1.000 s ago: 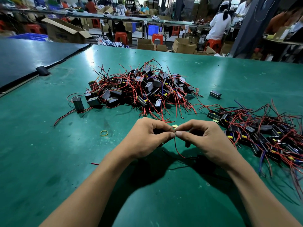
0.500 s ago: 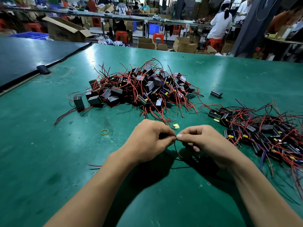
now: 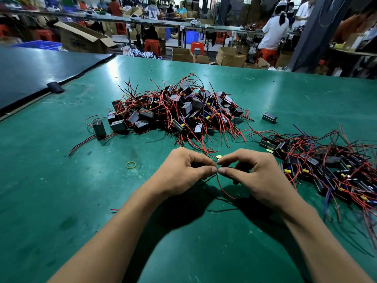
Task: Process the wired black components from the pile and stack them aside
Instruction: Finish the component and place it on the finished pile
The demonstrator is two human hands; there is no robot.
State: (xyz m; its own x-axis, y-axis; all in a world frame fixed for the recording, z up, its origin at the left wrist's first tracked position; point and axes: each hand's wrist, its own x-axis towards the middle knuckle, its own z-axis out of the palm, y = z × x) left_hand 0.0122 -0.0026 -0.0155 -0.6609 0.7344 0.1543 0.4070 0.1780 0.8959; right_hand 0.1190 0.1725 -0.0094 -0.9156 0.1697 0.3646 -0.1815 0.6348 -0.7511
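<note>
A pile of black box-shaped components (image 3: pixel 175 113) with red and black wires lies mid-table. A second spread of the same wired components (image 3: pixel 330 166) lies at the right. My left hand (image 3: pixel 183 172) and my right hand (image 3: pixel 257 172) meet in front of the pile, fingertips almost touching. Both pinch the thin wires (image 3: pixel 223 189) of one component, whose red wire loops down between my wrists. The component's body is hidden under my hands.
The table is a green mat (image 3: pixel 61 190). A yellow rubber band (image 3: pixel 131 165) lies left of my hands. A lone black component (image 3: pixel 269 117) sits apart at the right. A dark sheet (image 3: pixel 30 76) covers the far left. People work at benches behind.
My hands stay together pinching the wires, with only small finger movements. The red wire loop now hangs lower between my wrists.
</note>
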